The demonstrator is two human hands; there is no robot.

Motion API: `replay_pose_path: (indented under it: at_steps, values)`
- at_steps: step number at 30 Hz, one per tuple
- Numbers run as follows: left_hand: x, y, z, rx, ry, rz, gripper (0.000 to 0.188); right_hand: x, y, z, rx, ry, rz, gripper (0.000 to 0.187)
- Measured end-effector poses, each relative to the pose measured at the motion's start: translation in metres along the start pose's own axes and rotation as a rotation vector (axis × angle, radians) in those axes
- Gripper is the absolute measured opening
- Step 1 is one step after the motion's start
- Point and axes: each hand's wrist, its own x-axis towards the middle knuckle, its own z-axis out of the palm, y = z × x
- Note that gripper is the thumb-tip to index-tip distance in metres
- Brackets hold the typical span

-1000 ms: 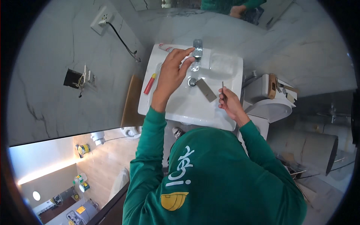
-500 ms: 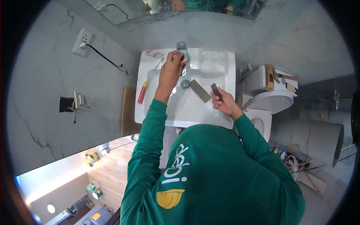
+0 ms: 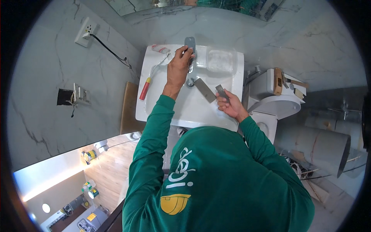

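My left hand [image 3: 179, 69] reaches over the white sink [image 3: 166, 112] to the chrome faucet [image 3: 189, 41]. Its fingers close on the faucet's top lever, and the hand hides part of the spout. A small dark grey flat piece [image 3: 222, 92], like a short metal blade, is gripped in my right hand [image 3: 231, 105] above the basin's right side. Just left of that hand, a longer grey rectangular block [image 3: 205, 91], like a sharpening stone, lies in the basin beside the round drain [image 3: 190, 82].
A paint roller frame with a red handle [image 3: 145, 89] lies on the sink's left rim, near a crumpled wrapper [image 3: 160, 49]. To the right, tools including a hammer [image 3: 297, 83] rest on the toilet tank [image 3: 264, 87]. A plugged-in cable [image 3: 110, 50] hangs on the left wall.
The view has shifted slightly. My left hand stays on the faucet lever. My right hand has turned the small grey piece a little, showing more of its flat face.
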Motion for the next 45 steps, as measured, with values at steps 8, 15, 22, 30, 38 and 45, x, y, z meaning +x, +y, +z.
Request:
replay_pose_path:
  at_steps: [8, 15, 22, 30, 38, 45]
  values:
    - [-0.003, -0.006, 0.0, -0.071, 0.048, 0.044, 0.042, 0.003, -0.002, -0.003, -0.014, 0.041, -0.004, 0.045]
    - [-0.006, -0.01, -0.001, -0.196, 0.009, 0.007, 0.042, 0.013, 0.0, 0.007, -0.341, 0.308, -0.06, 0.049]
    - [-0.011, 0.0, -0.017, -0.2, 0.05, -0.048, 0.041, 0.044, 0.01, 0.042, -2.064, 0.542, -0.294, 0.068]
    - [-0.123, 0.002, -0.028, -0.266, 0.106, -0.525, 0.04, 0.061, 0.027, 0.046, -2.026, 0.638, -0.339, 0.052]
    - [-0.186, -0.026, 0.053, -0.253, -0.319, -0.768, 0.057, 0.1, 0.048, 0.05, -1.905, 0.672, -0.405, 0.06]
    - [-0.186, -0.012, 0.07, -0.209, -0.282, -0.789, 0.075, 0.076, 0.035, 0.032, -2.026, 0.499, -0.419, 0.044]
